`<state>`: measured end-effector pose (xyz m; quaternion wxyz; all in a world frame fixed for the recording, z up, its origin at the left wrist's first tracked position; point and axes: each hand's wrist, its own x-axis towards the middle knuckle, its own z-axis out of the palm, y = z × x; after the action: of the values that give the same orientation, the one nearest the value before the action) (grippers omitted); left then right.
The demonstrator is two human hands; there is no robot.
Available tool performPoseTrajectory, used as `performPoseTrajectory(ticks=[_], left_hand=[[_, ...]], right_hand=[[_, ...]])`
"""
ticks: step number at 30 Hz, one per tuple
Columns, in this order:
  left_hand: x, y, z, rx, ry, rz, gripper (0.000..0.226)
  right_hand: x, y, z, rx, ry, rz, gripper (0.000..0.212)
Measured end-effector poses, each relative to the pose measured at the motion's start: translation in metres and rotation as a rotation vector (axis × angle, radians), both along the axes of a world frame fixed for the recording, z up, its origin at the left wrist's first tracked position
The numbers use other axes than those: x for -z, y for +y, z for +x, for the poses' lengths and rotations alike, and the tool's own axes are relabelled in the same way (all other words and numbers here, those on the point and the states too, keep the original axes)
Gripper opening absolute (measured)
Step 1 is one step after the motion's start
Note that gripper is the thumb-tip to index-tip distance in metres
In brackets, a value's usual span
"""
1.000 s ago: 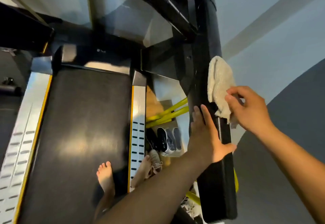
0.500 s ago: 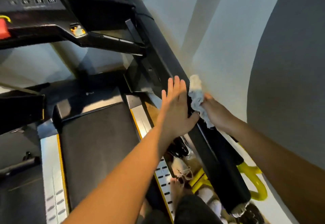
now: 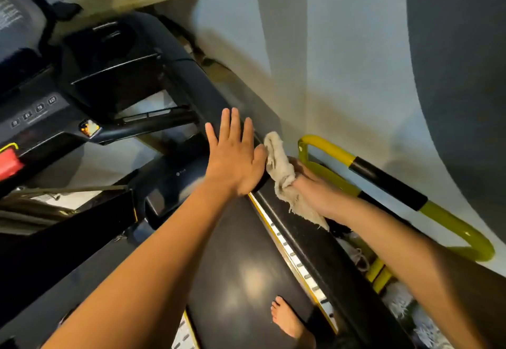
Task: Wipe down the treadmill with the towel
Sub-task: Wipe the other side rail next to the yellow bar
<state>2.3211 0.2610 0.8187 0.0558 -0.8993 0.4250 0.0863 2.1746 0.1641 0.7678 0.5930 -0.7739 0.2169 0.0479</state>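
Head view: the left hand's fingers (image 3: 227, 126) lie straight and slightly spread, and the left hand (image 3: 235, 156) presses flat against the inner side of the treadmill's black side rail (image 3: 315, 244). Just beside it, the right hand (image 3: 315, 189) grips the bunched towel (image 3: 282, 173), its fingers curled into the cloth and mostly hidden by it. The towel sits on the rail's top and outer edge, with a frayed tail trailing down the rail. Beyond the rail a yellow bar (image 3: 328, 154) runs along the wall, and the belt (image 3: 246, 266) lies below with a bare foot (image 3: 287, 318) on it.

The step in hand looks like wiping this rail, with the left hand bracing. The next move probably calls for dragging the cloth along the rail with steady pressure.

A second ago the towel hung broad and was pinched at its lower edge. Now it is bunched in the fist, and the view has swung to show the console (image 3: 35, 113).
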Motion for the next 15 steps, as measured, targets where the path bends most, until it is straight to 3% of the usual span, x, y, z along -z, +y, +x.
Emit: performPoseTrajectory(ticks=[1, 2, 5, 8, 10, 13, 15], left_hand=[[0.000, -0.002, -0.001, -0.023, 0.008, -0.007, 0.078], [0.001, -0.003, -0.001, -0.046, 0.005, -0.018, 0.081], [0.004, -0.008, -0.006, -0.154, 0.041, -0.126, 0.078], [0.005, -0.018, -0.013, -0.298, 0.098, -0.285, 0.072], [0.005, -0.021, -0.017, -0.338, 0.099, -0.392, 0.071], [0.005, -0.023, -0.019, -0.344, 0.091, -0.428, 0.073], [0.006, -0.021, -0.018, -0.328, 0.067, -0.391, 0.075]], right_hand=[[0.004, -0.003, 0.009, -0.020, -0.029, -0.114, 0.033], [0.005, -0.004, 0.018, -0.008, -0.062, 0.001, 0.034], [0.008, -0.007, 0.033, -0.068, -0.196, 0.025, 0.054], [0.005, -0.015, 0.023, -0.007, 0.115, 0.303, 0.042], [0.011, -0.019, 0.011, 0.020, 0.208, 0.335, 0.034], [0.007, -0.014, 0.023, 0.152, 0.108, 0.447, 0.033], [0.002, -0.019, 0.041, 0.178, -0.008, 0.485, 0.019]])
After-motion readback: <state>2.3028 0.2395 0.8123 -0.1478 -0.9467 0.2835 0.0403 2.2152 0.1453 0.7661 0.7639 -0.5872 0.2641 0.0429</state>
